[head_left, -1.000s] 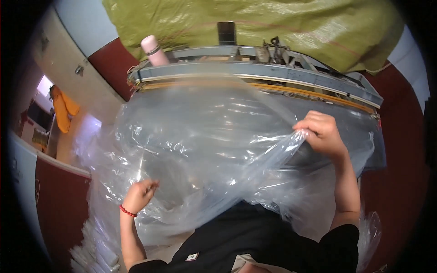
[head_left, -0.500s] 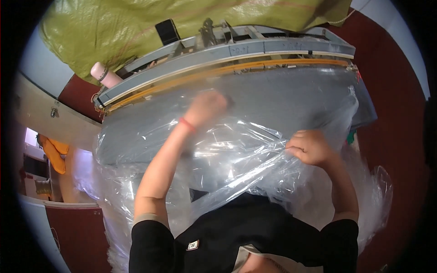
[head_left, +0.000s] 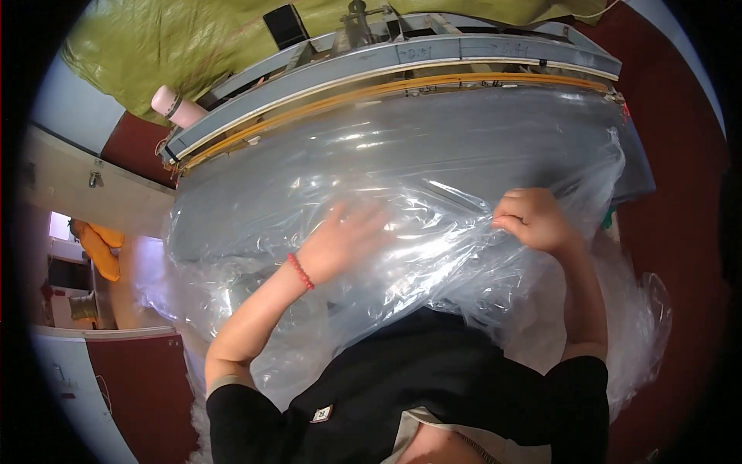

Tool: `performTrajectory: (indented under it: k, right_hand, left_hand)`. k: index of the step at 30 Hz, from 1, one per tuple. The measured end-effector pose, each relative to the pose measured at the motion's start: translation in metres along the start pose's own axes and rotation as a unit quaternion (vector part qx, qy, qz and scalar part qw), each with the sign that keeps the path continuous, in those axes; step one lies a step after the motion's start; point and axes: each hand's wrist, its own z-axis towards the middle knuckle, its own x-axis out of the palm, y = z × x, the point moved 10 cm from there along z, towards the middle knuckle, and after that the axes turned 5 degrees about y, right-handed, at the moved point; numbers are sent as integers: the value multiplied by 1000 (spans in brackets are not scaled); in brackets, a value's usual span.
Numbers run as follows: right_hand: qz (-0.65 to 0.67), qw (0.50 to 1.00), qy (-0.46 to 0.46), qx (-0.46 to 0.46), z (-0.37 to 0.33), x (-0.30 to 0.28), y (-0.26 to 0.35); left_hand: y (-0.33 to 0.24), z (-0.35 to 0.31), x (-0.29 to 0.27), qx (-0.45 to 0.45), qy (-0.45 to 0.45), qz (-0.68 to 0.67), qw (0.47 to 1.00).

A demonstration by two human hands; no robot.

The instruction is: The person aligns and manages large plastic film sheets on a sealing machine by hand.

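A large sheet of clear plastic film (head_left: 433,255) covers the grey work surface (head_left: 255,182) and hangs off its near edge in loose folds. My right hand (head_left: 533,220) is closed on the film at the right, with taut creases running from the fingers. To the left, my left hand (head_left: 344,240) lies on or just over the film, fingers spread and blurred by motion. A red bead bracelet (head_left: 301,271) circles that wrist.
Along the far side runs a long grey metal frame (head_left: 433,51) with orange strips (head_left: 332,104) below it. A pink bottle (head_left: 178,108) and a phone-like black object (head_left: 285,27) rest by it. A yellow-green tarp (head_left: 154,46) hangs behind; bunched film (head_left: 641,332) hangs at the right.
My left hand has come down nearer to me, its fingers now spread. Film now reaches farther over the surface toward the metal frame. My right hand keeps its grip, slightly higher in view.
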Motion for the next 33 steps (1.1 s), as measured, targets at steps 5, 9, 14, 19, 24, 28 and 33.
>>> performTrajectory:
  k: [5, 9, 14, 19, 24, 28, 33]
  right_hand:
    - [43, 996, 16, 73, -6, -5, -11]
    - [2, 997, 37, 66, 1, -11, 4]
    - [52, 983, -177, -11, 18, -45, 49]
    - [38, 964, -244, -97, 41, -31, 92]
    - [220, 922, -314, -52, 56, -43, 42]
    - [335, 878, -331, 83, 46, -59, -50]
    - [225, 883, -380, 161, 10, -88, -130]
  left_hand:
    - [54, 5, -37, -42, -293, -316, 901]
    - [99, 29, -22, -132, -330, -646, 675]
    - [98, 50, -28, -132, -375, -639, 659]
    - [89, 47, -43, -159, -387, -510, 752]
    - [86, 51, -43, -166, -333, -564, 737]
    - [90, 59, -6, -195, -118, -642, 732]
    - [112, 47, 28, -225, 1, -639, 736]
